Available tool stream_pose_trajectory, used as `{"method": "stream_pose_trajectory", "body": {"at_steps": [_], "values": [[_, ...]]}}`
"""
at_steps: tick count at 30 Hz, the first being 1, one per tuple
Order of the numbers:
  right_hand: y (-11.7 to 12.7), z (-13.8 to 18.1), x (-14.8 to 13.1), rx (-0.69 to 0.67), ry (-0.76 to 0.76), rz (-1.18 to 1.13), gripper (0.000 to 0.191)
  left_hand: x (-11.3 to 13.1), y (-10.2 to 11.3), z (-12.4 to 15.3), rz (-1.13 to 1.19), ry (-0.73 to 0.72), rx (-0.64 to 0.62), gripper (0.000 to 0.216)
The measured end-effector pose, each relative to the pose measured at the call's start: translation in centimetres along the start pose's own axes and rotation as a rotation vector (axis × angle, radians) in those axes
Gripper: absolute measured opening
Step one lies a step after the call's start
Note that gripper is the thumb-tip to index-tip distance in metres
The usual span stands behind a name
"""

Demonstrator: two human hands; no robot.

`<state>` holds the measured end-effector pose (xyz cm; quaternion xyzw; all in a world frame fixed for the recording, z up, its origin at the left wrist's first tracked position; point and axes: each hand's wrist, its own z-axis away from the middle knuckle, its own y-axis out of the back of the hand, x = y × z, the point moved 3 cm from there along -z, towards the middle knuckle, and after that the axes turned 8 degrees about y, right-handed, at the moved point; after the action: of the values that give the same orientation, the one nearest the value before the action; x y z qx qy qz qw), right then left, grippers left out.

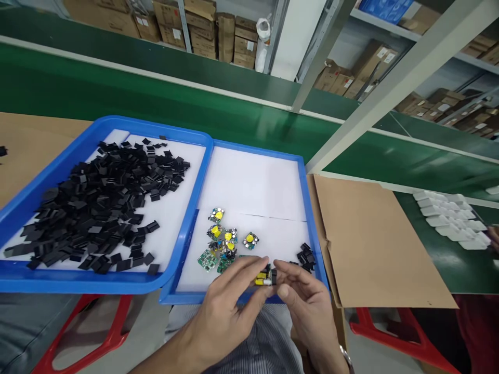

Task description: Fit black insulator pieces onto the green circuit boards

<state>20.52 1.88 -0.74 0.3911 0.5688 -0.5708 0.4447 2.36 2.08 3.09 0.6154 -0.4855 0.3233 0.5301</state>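
Observation:
My left hand pinches a small circuit board with yellow and white parts, over the front of the right-hand blue tray. My right hand is at the board's right end, its fingertips closed about a small black piece there. Fingers partly hide where the piece and board meet. Beyond my left hand lies a loose group of circuit boards with yellow parts, some showing green faces. One single board sits apart. Right of them is a small heap of black pieces.
A second blue tray on the left bears a large heap of flat black pieces. To the right are a cardboard flap and white trays. A slanting post rises behind. Red stools stand below.

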Motion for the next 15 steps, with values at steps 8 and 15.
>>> {"method": "stream_pose_trajectory", "body": {"at_steps": [8,15], "values": [[-2.3,0.6,-1.1,-0.126,0.332,0.299,0.033,-0.6,-0.1,0.4,0.016,-0.066,0.035,0.052],[-2.7,-0.7,-1.4,0.004,0.446,0.379,0.032,-1.5,-0.1,-0.4,-0.208,-0.164,0.007,0.046]]}}
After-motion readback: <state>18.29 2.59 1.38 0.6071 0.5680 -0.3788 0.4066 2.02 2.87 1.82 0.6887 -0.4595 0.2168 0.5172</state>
